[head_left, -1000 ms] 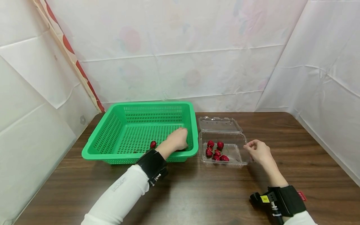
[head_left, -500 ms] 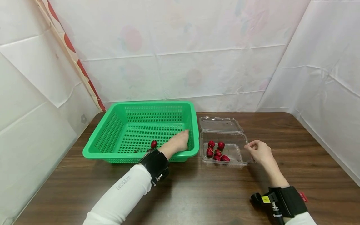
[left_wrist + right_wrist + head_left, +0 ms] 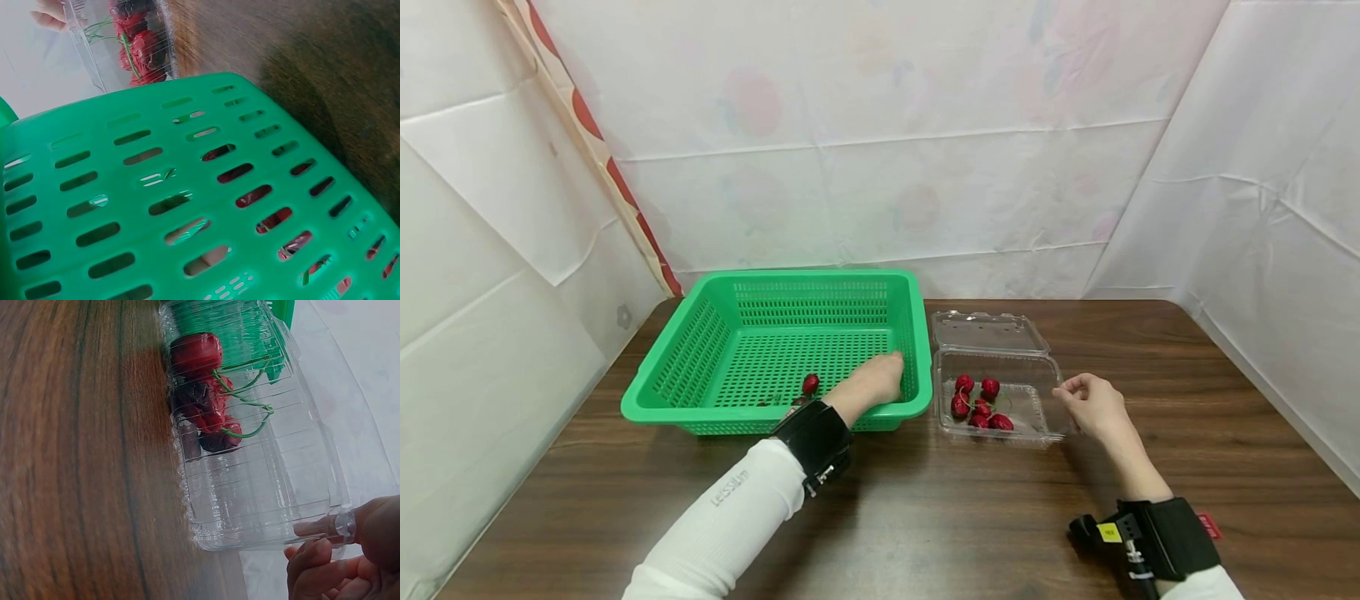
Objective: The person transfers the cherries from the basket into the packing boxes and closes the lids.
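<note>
My left hand [image 3: 878, 377] reaches down into the right front part of a green slotted plastic basket [image 3: 808, 280]; its fingertips are hidden, so I cannot tell what they hold. In the left wrist view the basket wall [image 3: 156, 134] covers most of the scene, with dark red shapes behind its slots. One cherry [image 3: 810, 384] shows beside my left wrist inside the basket. With thumb and fingers, my right hand [image 3: 1092, 406] pinches the right rim of a clear plastic clamshell box [image 3: 250, 487]. Several red cherries [image 3: 197, 354] with green stems lie in the box's left part.
The box's hinged lid [image 3: 988, 333] lies back behind it, away from me. Basket and box stand side by side on a brown wooden table [image 3: 925, 517]. White sheeting [image 3: 865, 183] rises behind the table and along both sides.
My left hand has sunk slightly lower within the basket, its knuckles now nearer the front. The right hand keeps its hold on the box rim, and the cherries in the box lie as before.
</note>
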The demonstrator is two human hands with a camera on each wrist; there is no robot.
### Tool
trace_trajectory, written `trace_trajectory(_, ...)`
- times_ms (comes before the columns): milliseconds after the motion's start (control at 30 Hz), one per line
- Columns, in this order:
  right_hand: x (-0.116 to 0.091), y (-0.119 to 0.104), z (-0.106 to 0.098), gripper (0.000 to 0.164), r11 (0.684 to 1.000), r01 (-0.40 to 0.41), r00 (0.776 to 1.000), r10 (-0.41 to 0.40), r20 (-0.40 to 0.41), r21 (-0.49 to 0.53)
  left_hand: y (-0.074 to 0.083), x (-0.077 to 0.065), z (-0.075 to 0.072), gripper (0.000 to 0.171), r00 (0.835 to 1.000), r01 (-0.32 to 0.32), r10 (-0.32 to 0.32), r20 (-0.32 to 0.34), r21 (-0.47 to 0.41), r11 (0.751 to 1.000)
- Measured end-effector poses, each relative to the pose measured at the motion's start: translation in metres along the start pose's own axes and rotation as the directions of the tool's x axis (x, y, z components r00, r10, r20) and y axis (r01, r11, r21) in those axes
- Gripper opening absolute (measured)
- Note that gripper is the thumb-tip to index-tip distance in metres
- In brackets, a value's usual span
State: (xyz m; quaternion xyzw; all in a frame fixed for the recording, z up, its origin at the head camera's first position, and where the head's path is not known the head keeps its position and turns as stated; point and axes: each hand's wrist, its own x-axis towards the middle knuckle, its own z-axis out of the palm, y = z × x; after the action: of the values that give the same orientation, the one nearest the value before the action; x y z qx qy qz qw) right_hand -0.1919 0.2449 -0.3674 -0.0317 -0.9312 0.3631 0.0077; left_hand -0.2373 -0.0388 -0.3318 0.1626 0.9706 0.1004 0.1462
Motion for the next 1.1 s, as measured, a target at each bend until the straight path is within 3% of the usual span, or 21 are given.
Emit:
trace_trajectory(133, 0.0, -0.0002, 0.0, 0.025, 1.0, 0.007, 1.0, -0.007, -0.003, 0.0, -0.0002, 0.0, 0.0, 0.016, 1.0, 0.022, -0.023, -0.019, -0.005, 1.0)
trace_trajectory(233, -0.0002, -0.0007, -0.0002, 0.024, 1.0, 0.01, 1.0, -0.01, -0.004, 0.0, -0.0003, 0.0008, 0.0003, 0.005, 0.998, 0.044, -0.044, -0.035, -0.017, 0.999)
trace_trajectory(700, -0.0007, -0.0008, -0.0001, 0.025, 1.0, -0.005, 1.0, 0.005, -0.004, 0.0, 0.0045, -0.0027, -0.0019, 0.01, 0.99, 0.063, -0.062, -0.126, 0.003, 0.998)
trace_trajectory(967, -0.0006, -0.0008, 0.0002, 0.025, 1.0, -0.013, 1.0, 0.013, 0.0, 0.006, 0.0035, -0.0044, -0.0026, 0.024, 0.979, 0.056, -0.054, -0.194, 0.005, 0.998)
trace_trajectory(1100, 0.0, -0.0005, 0.0003, 0.025, 1.0, -0.007, 1.0, 0.007, -0.005, 0.002, 0.0034, -0.0061, -0.0049, 0.017, 0.981, 0.046, -0.049, -0.189, -0.019, 0.999)
